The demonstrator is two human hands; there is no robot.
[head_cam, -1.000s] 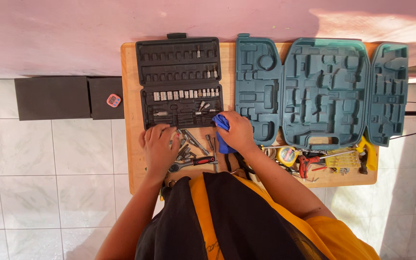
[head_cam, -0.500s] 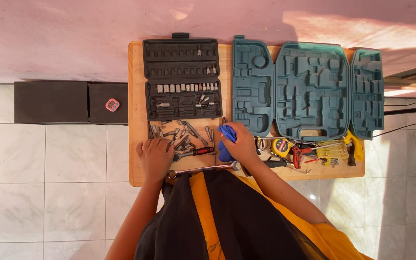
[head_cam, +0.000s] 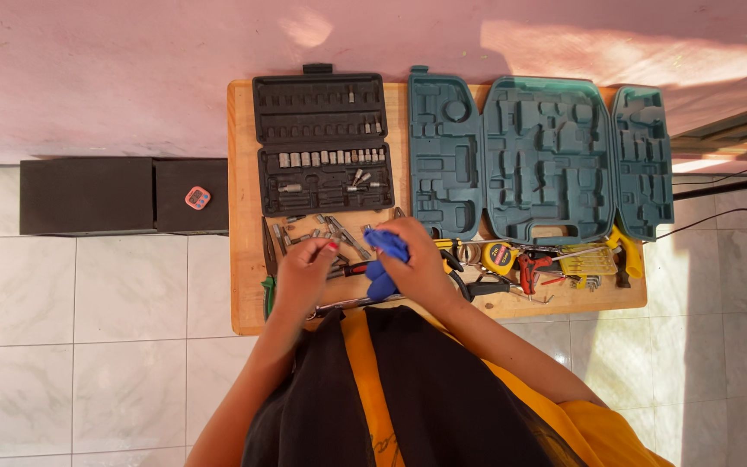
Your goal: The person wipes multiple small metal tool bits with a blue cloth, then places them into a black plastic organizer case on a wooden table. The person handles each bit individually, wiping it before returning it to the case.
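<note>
My right hand (head_cam: 418, 264) is closed around a blue-handled tool (head_cam: 382, 259) held over the front of the wooden table (head_cam: 244, 199). My left hand (head_cam: 304, 275) hovers just left of it, fingers curled near the blue handle and above a scatter of loose metal bits and sockets (head_cam: 322, 232). Whether the left fingers pinch a bit is hidden. A metal wrench (head_cam: 347, 303) lies below both hands at the table's front edge.
A black socket case (head_cam: 322, 143) lies open at the back left. An open teal moulded tool case (head_cam: 546, 160) fills the back right. Pliers, a yellow tape measure (head_cam: 501, 256) and hex keys (head_cam: 585, 259) lie at the right. A small orange timer (head_cam: 197, 198) sits on a black box.
My left hand has shifted right, off the loose bits and toward the blue-handled tool. My right hand still holds that tool. The camera view has drifted slightly.
</note>
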